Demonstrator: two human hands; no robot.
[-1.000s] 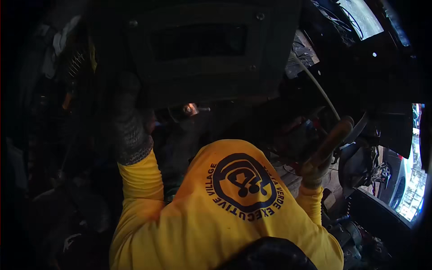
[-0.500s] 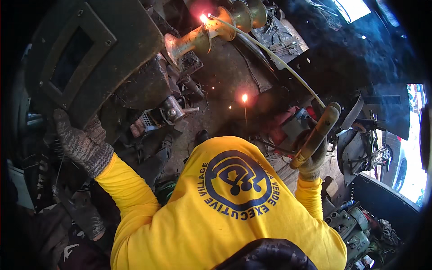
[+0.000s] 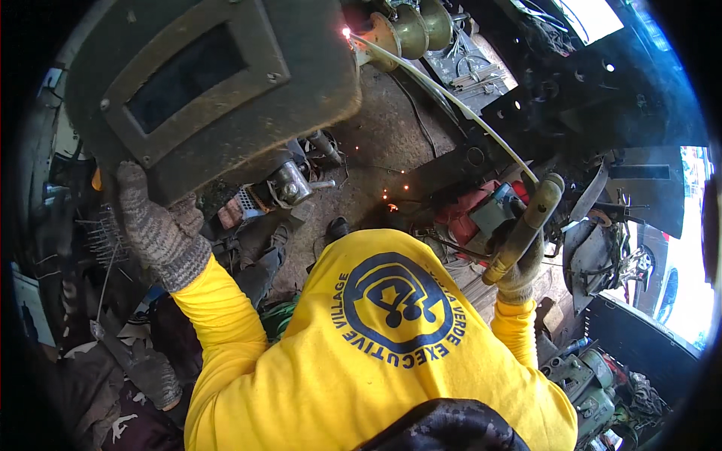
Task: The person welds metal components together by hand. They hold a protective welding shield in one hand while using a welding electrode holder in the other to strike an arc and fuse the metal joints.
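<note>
My left hand [image 3: 162, 229], in a grey knitted glove, is closed on the lower edge of a dark handheld welding shield [image 3: 316, 83] with a rectangular window. In my right hand [image 3: 517, 276], also gloved, is an electrode holder [image 3: 538, 203]. A long pale welding electrode [image 3: 459, 104] runs from it up and left. Its far tip glows against a flanged, spool-like metal piece [image 3: 412, 31]. The shield covers the left part of that piece. My fingers behind the shield's edge are partly hidden.
Another person's gloved hand [image 3: 156, 379] is at the lower left beside a tong-like tool [image 3: 111, 346]. A vise-like metal fixture [image 3: 292, 183] stands below the shield. Loose rods [image 3: 481, 79] lie at the upper right. Sparks [image 3: 391, 207] glow above the floor; green machinery [image 3: 590, 383] sits lower right.
My left hand has moved the shield right and up, so it now covers much of the flanged piece. The glow at the electrode tip is smaller, and the sparks have dropped lower.
</note>
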